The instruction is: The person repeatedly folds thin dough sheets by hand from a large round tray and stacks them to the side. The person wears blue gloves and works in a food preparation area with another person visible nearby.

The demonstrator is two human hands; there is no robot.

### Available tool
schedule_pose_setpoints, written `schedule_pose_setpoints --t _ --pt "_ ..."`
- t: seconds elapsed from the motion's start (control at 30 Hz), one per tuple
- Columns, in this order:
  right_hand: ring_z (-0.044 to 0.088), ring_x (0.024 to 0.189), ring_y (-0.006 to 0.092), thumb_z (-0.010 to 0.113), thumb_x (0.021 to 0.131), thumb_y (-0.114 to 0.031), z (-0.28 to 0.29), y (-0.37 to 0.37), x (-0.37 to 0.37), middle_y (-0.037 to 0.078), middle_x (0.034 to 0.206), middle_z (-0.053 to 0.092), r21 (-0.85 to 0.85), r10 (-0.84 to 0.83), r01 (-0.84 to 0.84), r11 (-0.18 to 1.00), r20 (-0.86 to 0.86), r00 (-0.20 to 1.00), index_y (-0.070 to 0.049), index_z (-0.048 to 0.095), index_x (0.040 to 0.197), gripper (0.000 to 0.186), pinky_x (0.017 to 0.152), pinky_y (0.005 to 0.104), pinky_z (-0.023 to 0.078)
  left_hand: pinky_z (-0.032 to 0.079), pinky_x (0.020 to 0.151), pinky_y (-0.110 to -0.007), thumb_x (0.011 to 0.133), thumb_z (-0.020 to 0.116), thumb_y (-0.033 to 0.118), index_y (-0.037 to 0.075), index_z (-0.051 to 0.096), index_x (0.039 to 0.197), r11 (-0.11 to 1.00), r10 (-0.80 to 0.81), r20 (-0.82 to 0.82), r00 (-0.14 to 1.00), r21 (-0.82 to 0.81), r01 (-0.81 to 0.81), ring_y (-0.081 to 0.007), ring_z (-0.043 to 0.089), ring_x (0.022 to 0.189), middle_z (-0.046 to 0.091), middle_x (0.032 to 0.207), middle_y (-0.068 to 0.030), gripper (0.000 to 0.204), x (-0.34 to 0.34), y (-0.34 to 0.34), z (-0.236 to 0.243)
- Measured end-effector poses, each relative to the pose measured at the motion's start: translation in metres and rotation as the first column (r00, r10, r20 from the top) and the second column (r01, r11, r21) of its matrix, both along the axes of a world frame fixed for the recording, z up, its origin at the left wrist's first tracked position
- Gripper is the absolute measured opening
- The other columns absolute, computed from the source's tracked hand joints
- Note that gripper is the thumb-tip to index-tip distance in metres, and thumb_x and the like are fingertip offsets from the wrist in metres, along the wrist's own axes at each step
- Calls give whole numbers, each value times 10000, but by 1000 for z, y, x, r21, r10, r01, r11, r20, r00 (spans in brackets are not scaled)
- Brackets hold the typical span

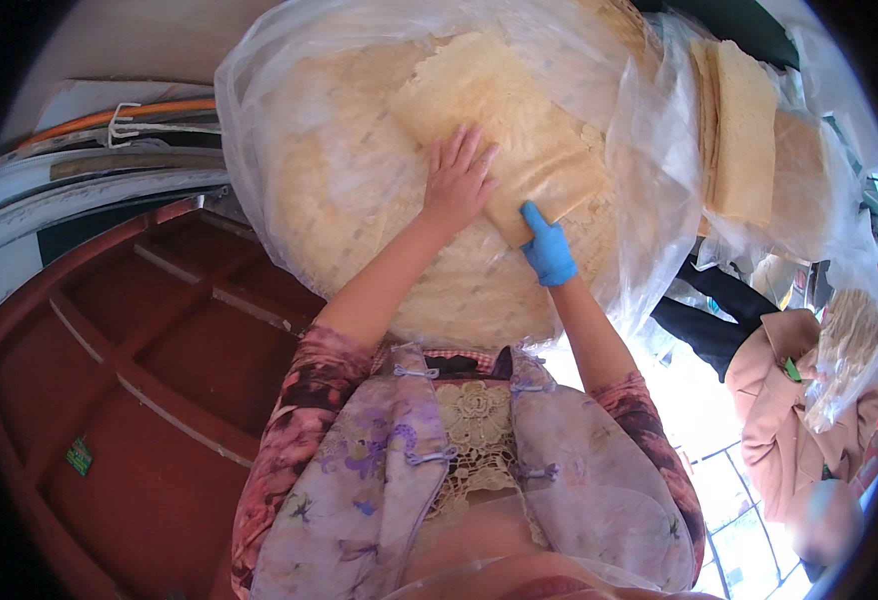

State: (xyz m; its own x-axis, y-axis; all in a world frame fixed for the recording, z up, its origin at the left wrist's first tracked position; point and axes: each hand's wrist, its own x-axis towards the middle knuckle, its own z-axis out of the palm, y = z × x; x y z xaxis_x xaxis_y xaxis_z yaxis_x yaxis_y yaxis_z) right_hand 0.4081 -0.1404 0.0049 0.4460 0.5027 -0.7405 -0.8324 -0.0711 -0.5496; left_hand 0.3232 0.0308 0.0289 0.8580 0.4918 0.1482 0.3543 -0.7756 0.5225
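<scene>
A folded sheet of thin tan flatbread (504,115) lies on a wide round stack of flatbread (359,250) in front of me. My left hand (459,182) is bare and rests flat on the folded sheet, its fingers spread. My right hand (549,248) wears a blue glove and holds the near right edge of the sheet. Its thumb presses on top; the other fingers are mostly hidden under the edge. Clear plastic sheeting (259,130) wraps loosely around the stack.
More folded flatbreads (744,130) stand in plastic at the far right. A person in a tan coat (774,390) is at the right, beside a clear bag (844,350) of pale contents. A dark red panel with ribs (149,370) fills the left, below an orange pipe (139,112).
</scene>
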Motion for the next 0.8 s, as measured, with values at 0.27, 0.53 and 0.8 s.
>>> schedule_pose_setpoints --t 0.27,0.53,0.8 --pt "564 1080 256 602 882 -202 8 10 4 114 1213 555 115 -124 157 981 -249 960 -12 463 1256 442 903 381 493 341 986 -473 800 658 169 12 467 1242 781 554 265 789 -493 -383 -292 448 1188 448 1304 -171 507 -5 -14 -15" --pt "596 938 174 638 844 -234 72 -14 -21 87 1160 577 -332 370 -328 884 72 926 -19 474 1246 485 737 308 504 485 892 -373 844 588 20 7 442 1233 -437 626 -300 720 -899 5 -251 572 1050 559 1187 -122 415 -34 -52 15" --pt "525 1042 163 633 840 -221 130 -22 -23 51 1164 541 270 -252 242 932 2 968 -35 454 1264 497 868 325 454 462 907 -343 850 565 17 30 437 1268 -232 617 128 776 -913 335 -199 532 1105 517 1245 -98 437 -20 -55 114"
